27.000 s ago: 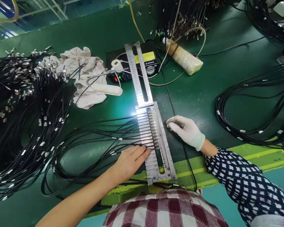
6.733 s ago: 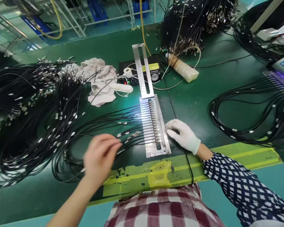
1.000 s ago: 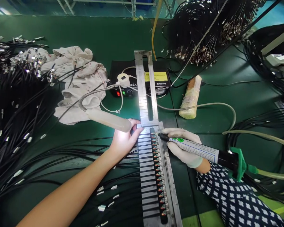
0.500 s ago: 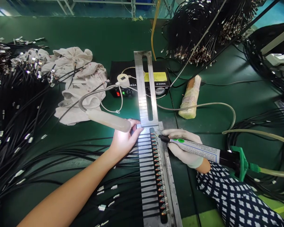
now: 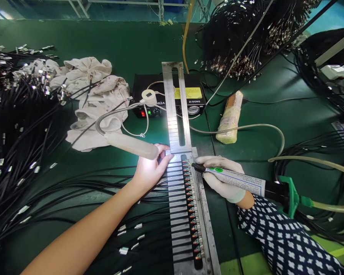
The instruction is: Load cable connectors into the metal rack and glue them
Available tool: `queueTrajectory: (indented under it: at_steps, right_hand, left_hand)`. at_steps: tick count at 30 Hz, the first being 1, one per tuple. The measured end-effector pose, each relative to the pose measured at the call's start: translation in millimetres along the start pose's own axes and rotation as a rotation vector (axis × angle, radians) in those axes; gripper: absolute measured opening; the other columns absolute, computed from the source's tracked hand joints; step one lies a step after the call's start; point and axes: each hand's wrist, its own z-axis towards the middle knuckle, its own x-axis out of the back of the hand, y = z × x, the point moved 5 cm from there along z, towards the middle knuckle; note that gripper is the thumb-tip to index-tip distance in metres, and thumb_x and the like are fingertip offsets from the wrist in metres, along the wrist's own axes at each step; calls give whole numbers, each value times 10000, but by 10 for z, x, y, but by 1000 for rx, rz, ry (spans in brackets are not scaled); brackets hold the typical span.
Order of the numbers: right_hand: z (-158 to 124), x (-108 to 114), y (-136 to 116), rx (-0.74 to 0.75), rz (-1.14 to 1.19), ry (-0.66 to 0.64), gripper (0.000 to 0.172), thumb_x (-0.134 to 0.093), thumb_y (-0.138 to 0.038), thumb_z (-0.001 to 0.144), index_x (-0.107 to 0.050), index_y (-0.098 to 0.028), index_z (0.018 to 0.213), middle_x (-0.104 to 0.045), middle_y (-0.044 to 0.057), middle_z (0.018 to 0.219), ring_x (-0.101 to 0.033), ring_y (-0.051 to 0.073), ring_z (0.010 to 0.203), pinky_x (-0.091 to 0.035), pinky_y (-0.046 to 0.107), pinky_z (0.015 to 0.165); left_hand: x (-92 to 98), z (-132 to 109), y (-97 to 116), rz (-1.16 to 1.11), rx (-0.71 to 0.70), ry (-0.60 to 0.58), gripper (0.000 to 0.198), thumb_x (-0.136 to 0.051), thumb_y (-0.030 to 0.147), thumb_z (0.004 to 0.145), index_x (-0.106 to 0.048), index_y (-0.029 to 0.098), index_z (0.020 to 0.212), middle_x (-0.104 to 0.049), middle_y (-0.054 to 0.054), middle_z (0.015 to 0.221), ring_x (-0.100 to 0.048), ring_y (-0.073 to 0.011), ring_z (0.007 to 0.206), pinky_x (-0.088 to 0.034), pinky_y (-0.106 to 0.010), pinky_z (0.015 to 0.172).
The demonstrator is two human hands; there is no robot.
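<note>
Where cables (image 5: 25, 130) part, green mat (image 5: 132, 46) shows, perhaps rubber.

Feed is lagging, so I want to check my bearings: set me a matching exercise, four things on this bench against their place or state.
Things: 1 left hand; 2 right hand; 3 white cloth; 4 wrapped roll.
States: A lying right of the black controller; B gloved, holding the dispenser pen; C bare, at the lamp head tip; D crumpled, left of the controller.
Pairs: 1-C; 2-B; 3-D; 4-A.
</note>
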Motion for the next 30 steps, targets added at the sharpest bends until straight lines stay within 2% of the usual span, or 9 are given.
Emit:
queueTrajectory:
  at_steps: [16,30]
  right_hand:
    - [13,-20,35,-24,-20,30,150,-698,-120,793,-682,-203,917,-750,67,1023,-733,207,906,-621,344,856]
    - [-1,-3,33,-4,-5,20,143,-697,-132,799,-680,-201,924,-752,71,1020,-734,205,894,-629,341,828]
  left_hand:
    - [0,5,8,-18,-4,5,170,-582,304,889,-660,163,943,-564,5,725,-509,-151,692,-398,-291,702]
    - [-3,10,-6,-18,-5,0,201,-574,331,895,-663,161,954,-562,0,727,-519,-162,708,-414,-307,724]
